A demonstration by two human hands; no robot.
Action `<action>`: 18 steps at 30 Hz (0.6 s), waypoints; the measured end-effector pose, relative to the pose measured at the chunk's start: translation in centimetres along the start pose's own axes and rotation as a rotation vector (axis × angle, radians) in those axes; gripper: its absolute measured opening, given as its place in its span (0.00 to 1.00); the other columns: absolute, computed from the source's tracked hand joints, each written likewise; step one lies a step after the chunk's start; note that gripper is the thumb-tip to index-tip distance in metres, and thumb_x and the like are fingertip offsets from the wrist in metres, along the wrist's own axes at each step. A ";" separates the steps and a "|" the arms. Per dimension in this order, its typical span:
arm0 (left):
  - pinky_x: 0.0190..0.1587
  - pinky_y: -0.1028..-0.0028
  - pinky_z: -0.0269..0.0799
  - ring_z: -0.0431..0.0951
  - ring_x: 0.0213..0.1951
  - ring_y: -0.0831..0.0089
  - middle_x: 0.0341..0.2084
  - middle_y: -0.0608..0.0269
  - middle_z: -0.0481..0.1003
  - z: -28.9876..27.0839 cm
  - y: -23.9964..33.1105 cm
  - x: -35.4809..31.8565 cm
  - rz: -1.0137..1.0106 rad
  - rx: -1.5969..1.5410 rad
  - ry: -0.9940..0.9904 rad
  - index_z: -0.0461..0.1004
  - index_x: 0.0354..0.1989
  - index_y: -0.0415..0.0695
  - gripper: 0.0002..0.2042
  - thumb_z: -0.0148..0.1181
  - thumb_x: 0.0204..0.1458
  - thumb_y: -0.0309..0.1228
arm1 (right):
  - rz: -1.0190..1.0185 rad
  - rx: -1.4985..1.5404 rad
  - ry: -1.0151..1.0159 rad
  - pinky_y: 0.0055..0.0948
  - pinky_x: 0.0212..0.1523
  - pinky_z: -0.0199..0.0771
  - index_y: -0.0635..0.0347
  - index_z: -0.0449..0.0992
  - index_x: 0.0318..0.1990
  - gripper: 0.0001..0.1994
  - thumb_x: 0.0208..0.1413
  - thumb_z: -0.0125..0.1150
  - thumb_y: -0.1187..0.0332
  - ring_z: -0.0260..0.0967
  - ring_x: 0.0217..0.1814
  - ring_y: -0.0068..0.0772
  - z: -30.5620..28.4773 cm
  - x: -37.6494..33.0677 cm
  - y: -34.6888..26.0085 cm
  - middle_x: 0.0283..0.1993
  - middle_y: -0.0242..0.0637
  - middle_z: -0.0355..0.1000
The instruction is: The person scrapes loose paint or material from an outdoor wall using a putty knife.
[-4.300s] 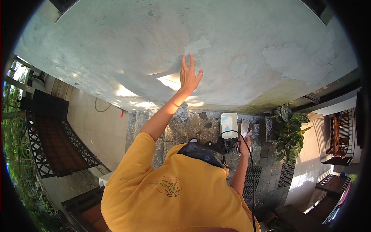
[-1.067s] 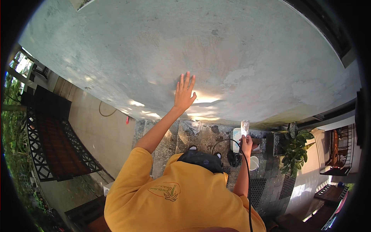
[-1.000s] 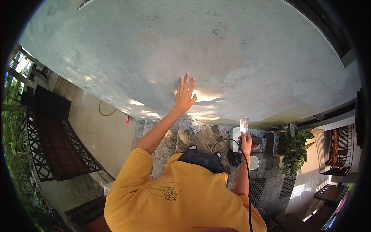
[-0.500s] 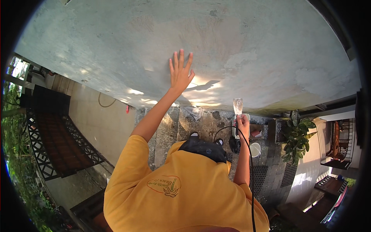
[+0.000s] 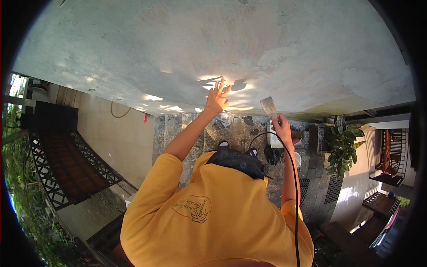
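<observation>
My left hand (image 5: 216, 98) is stretched up with its fingers spread, the palm flat against the grey-green plastered ceiling (image 5: 187, 49) beside a sunlit patch. My right hand (image 5: 281, 125) is raised to its right and grips the handle of a flat metal putty knife (image 5: 268, 106), whose blade points up at the ceiling, close to it or just touching. A black cable (image 5: 293, 178) runs down along my right arm. My yellow shirt (image 5: 213, 213) fills the lower middle.
Far below lies a dark stone-paved floor (image 5: 235, 129) with a white bucket (image 5: 297, 158) and a white container (image 5: 273, 141). A leafy potted plant (image 5: 341, 142) stands at the right. A black iron gate (image 5: 71, 164) and a cream wall (image 5: 115, 138) are at the left.
The putty knife has risen toward the ceiling in my right hand. My left hand stays pressed flat on the ceiling, and the view has shifted a little.
</observation>
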State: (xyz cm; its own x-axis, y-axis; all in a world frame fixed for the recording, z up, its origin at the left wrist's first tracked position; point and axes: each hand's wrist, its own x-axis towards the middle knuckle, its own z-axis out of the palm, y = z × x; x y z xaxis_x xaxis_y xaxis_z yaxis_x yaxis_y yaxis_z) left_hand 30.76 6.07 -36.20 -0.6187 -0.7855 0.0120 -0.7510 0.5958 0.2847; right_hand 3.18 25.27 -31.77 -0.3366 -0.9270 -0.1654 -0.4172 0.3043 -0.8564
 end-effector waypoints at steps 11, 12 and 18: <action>0.63 0.59 0.62 0.65 0.62 0.54 0.64 0.50 0.63 10.9 -8.9 -15.5 -0.478 -0.566 -0.790 0.63 0.65 0.48 0.29 0.51 0.56 0.48 | -0.624 -1.008 0.115 0.40 0.30 0.77 0.55 0.74 0.37 0.05 0.53 0.56 0.69 0.77 0.34 0.45 3.5 10.0 -19.8 0.28 0.41 0.73; 0.63 0.59 0.62 0.66 0.61 0.54 0.63 0.52 0.63 12.6 -10.1 -18.3 -0.505 -0.574 -0.756 0.63 0.65 0.46 0.29 0.49 0.58 0.48 | -0.625 -1.005 0.101 0.40 0.30 0.77 0.55 0.74 0.37 0.05 0.53 0.56 0.69 0.77 0.34 0.45 4.0 10.2 -20.7 0.28 0.41 0.73; 0.63 0.56 0.61 0.64 0.63 0.54 0.62 0.52 0.65 16.8 -10.7 -29.7 -0.679 -0.601 -0.817 0.65 0.64 0.43 0.28 0.44 0.61 0.50 | -0.806 -1.217 -0.016 0.37 0.29 0.78 0.58 0.75 0.33 0.04 0.50 0.55 0.72 0.78 0.32 0.42 7.4 12.2 -20.7 0.32 0.43 0.75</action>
State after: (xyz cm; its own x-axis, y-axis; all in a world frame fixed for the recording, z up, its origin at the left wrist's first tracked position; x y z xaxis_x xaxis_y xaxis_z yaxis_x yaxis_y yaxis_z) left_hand 53.31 25.81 -55.72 -0.2677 -0.4415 -0.8564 -0.8857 -0.2372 0.3991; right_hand 13.93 6.04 -19.65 0.3351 -0.9322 0.1370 -0.9285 -0.3021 0.2159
